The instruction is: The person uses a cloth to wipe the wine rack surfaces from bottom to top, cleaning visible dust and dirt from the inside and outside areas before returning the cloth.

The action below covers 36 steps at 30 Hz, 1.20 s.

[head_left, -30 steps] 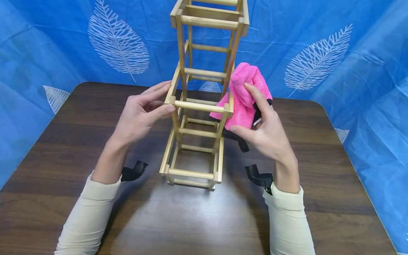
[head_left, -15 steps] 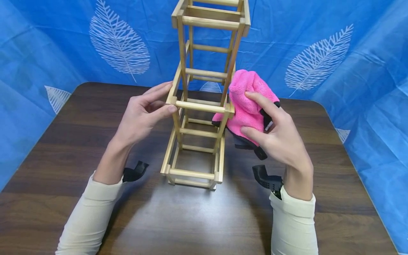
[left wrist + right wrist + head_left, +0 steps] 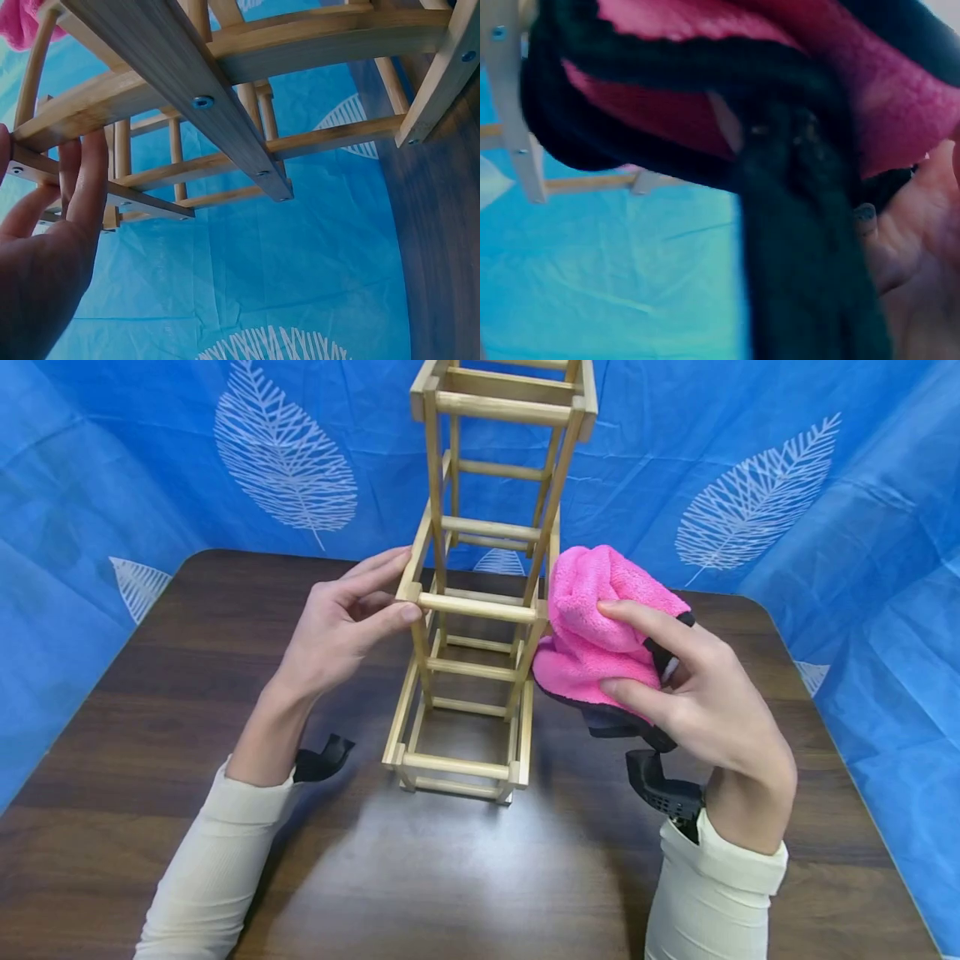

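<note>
A light wooden rack [image 3: 472,604] with stacked open tiers stands upright on the table. My left hand [image 3: 330,631] grips the left corner of its middle tier, thumb on the front and fingers along the side rail; the left wrist view shows those fingers [image 3: 91,176] against the wood. In my right hand [image 3: 697,693] is a bunched pink cloth [image 3: 592,618] with black edging, pinched between thumb and fingers. The cloth lies right beside the rack's middle tier; whether it touches there I cannot tell. Close up in the right wrist view, the dark edging [image 3: 802,247] hides most of the fingers.
The dark wooden table [image 3: 450,893] extends around the rack. Behind and at both sides hangs a blue sheet [image 3: 637,460] with white leaf prints. Black wrist mounts [image 3: 663,789] project from the sleeves. The rack's top runs out of the head view.
My right hand has drawn the pink cloth to the right and toward me, away from the rack's right side. The left hand keeps its hold; the rack appears slightly shifted right in view.
</note>
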### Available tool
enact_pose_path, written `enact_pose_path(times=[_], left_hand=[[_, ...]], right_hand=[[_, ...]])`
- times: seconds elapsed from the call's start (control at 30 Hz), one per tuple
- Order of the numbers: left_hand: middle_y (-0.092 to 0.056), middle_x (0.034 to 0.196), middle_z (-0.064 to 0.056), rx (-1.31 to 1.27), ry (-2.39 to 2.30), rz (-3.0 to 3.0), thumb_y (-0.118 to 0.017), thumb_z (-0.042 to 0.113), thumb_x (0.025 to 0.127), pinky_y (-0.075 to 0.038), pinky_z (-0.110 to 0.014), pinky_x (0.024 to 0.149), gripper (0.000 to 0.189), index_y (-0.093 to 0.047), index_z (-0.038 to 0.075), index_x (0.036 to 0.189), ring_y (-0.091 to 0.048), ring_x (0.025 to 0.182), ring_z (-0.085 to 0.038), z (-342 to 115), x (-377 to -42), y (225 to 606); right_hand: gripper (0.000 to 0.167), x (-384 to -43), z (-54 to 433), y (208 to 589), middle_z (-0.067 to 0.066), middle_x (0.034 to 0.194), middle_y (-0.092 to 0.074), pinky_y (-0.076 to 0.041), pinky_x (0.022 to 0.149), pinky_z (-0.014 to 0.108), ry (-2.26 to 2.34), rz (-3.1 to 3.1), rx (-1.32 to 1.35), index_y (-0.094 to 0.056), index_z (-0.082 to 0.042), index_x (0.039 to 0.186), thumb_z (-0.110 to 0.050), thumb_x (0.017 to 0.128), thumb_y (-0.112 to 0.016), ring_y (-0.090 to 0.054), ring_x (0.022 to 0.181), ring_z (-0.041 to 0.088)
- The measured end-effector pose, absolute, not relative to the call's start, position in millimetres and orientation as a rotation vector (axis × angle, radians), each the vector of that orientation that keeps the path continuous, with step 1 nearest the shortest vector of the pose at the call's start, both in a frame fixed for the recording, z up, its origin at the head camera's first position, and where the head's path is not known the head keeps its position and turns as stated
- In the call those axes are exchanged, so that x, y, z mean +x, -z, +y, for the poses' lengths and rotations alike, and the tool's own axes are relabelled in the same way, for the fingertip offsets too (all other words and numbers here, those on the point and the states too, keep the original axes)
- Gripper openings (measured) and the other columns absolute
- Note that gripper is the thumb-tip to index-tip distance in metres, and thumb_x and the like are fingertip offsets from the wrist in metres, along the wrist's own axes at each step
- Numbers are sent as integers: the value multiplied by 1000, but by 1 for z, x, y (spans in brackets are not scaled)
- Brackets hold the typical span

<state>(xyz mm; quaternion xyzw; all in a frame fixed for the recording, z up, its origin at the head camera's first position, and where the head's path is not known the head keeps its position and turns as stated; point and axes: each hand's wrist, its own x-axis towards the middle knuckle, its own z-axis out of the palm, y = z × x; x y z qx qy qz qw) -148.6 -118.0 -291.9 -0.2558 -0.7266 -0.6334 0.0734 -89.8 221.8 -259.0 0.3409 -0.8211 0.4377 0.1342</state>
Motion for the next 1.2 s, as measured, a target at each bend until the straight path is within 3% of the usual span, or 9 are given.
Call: enact_pose_path(times=[0.13,0.27,0.33,0.5,0.6,0.8,1.03,1.2], left_hand=[[-49,145,-8,-798,1893,-2183,-66,-4,92,-54,-26,86,51,-53,5,141,-69,97,-20,-119,-151,294],[-49,145,-8,-831,1899,-2170,-65,-3,93,-54,-26,85,50,-53,5,140,-69,96,-21,-119,-153,295],[-49,144,-10,-844,1917,-2145,-65,-3,93,-55,-26,85,49,-54,4,140,-69,95,-21,-119,-154,295],[-51,142,-12,-859,1951,-2090,-67,-4,91,-55,-26,84,49,-54,2,139,-69,93,-21,-119,-155,297],[-51,142,-11,-862,1953,-2079,-67,-6,90,-55,-27,83,50,-55,3,138,-69,92,-22,-119,-155,297],[-50,142,-14,-846,1984,-2087,-70,0,91,-54,-25,84,50,-56,4,138,-69,93,-22,-120,-154,296],[-49,143,-14,-850,1972,-2105,-69,2,92,-54,-25,86,49,-55,5,139,-69,94,-21,-120,-153,296],[-50,143,-13,-836,1950,-2111,-69,3,92,-54,-25,86,50,-55,5,139,-69,96,-21,-120,-152,297]], right_hand=[[72,-101,219,267,0,114,-58,-48,55,16,-1281,-2366,907,-58,0,135,21,69,-77,-53,87,17],[68,-111,212,276,1,111,-58,-45,48,17,-1343,-2313,826,-57,-1,136,20,73,-73,-53,78,17],[66,-116,207,280,1,112,-58,-44,49,18,-1375,-2276,793,-57,-3,137,19,76,-72,-53,80,17],[63,-130,194,291,11,126,-56,-51,71,21,-1407,-2171,739,-55,-2,138,19,80,-67,-49,107,21],[62,-137,186,298,15,129,-55,-50,79,24,-1396,-2120,708,-53,-2,140,19,83,-64,-48,111,20],[64,-147,180,307,16,126,-55,-47,75,25,-1427,-2082,643,-49,-3,143,18,84,-60,-49,105,20],[67,-149,180,310,12,133,-52,-47,84,26,-1516,-2120,553,-45,-5,147,14,85,-62,-46,114,16],[70,-149,186,308,8,130,-52,-47,79,26,-1592,-2179,573,-44,-7,148,14,83,-63,-47,108,19]])
